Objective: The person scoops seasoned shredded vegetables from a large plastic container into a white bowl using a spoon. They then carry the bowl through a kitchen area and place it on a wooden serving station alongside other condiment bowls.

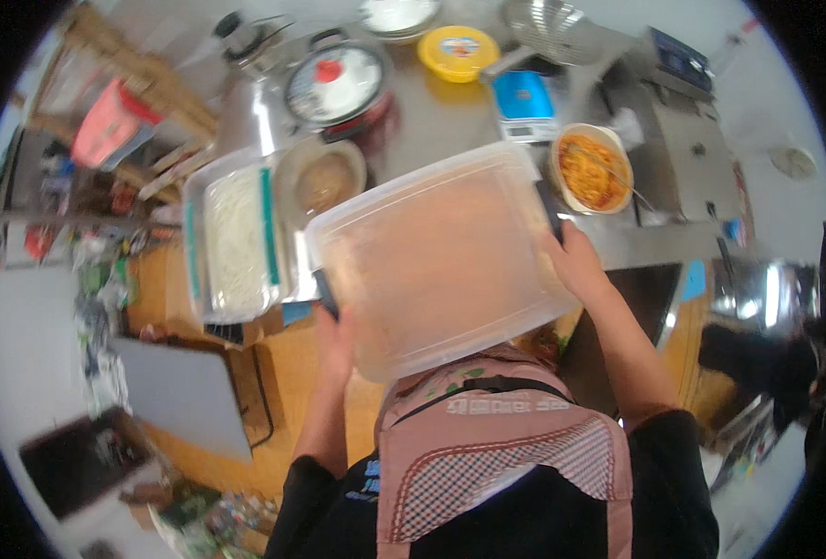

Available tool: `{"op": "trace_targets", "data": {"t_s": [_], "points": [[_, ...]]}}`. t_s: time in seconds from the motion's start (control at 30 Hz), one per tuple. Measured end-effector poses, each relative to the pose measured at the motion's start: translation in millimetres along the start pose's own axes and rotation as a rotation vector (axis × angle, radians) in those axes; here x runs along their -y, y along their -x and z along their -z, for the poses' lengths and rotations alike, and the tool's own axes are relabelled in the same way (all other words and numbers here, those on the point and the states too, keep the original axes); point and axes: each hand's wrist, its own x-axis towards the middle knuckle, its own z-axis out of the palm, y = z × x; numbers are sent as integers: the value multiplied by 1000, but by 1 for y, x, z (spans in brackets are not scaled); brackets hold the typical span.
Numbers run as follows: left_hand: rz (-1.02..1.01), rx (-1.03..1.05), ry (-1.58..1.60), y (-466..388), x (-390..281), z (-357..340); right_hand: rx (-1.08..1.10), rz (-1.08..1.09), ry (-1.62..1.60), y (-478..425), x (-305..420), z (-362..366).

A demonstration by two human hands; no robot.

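A large translucent plastic storage box (441, 258) with a lid and dark side latches is held up, tilted, in front of my pink apron. My left hand (335, 335) grips its left side near one latch, and my right hand (575, 262) grips the right side by the other latch. Something pale orange-brown shows faintly through the plastic; what it is I cannot tell. Left of the box stands a clear tub (235, 241) of white powdery or grainy stuff. Between them is a bowl (326, 182) with brownish contents, partly behind the box.
On the steel worktop (427, 115) stand a lidded red pot (336, 87), a yellow lidded tub (458, 52), a blue-topped kitchen scale (523, 105), a steel colander (553, 31) and a container of orange-red food (592, 169) with a utensil. Shelves (71, 216) line the left.
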Motion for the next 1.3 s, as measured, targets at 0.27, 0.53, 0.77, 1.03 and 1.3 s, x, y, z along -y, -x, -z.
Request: {"op": "trace_targets", "data": {"t_s": [0.27,0.53,0.77,1.03,1.3], "points": [[348,145,770,-21,-24,6,10,-82,-462,-30,3,-6],[286,119,602,-19,-6,15,-25,-141,-457,-4,12,10],[157,204,548,21,-35,18,-177,-192,-577,70,-3,8],[100,298,542,102,-62,-3,-296,-284,-789,186,-50,10],[154,520,380,156,-46,-65,-451,-504,-900,312,-142,-11]]}}
